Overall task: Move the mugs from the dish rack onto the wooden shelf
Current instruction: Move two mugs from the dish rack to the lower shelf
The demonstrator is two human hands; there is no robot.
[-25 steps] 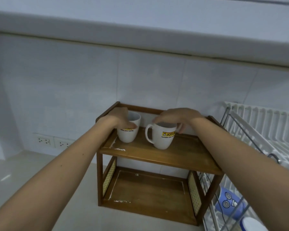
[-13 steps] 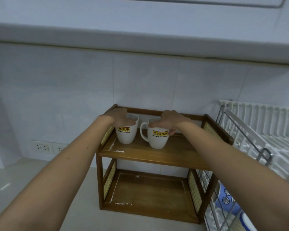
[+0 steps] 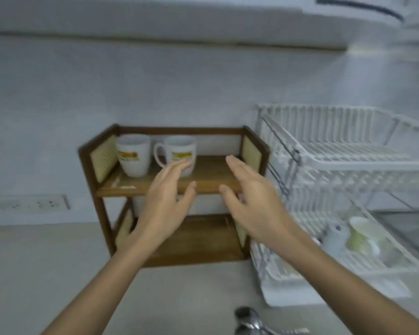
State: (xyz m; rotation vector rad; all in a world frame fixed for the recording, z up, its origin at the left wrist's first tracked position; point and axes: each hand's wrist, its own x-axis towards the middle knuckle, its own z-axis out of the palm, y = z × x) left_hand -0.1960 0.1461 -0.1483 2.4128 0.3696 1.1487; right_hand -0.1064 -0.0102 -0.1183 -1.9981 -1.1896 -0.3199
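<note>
Two white mugs with yellow labels stand upright on the top board of the wooden shelf [image 3: 211,182]: the left mug [image 3: 134,157] by the left side panel, the right mug [image 3: 178,153] beside it with its handle to the left. My left hand [image 3: 165,201] hovers open in front of the shelf, its fingertips overlapping the right mug's lower edge in view. My right hand [image 3: 249,201] is open too, in front of the shelf's right half. Neither hand holds anything.
A white two-tier dish rack [image 3: 348,160] stands right of the shelf, with a blue cup [image 3: 335,235] and a pale green dish [image 3: 359,235] in its lower tier. The shelf's lower board is bare. A wall socket [image 3: 34,203] is at left, a metal tap [image 3: 249,320] at the bottom edge.
Both hands have let go of the mugs and drawn back toward me, fingers spread. The mugs stay on the top board. The view has shifted, showing more of the dish rack.
</note>
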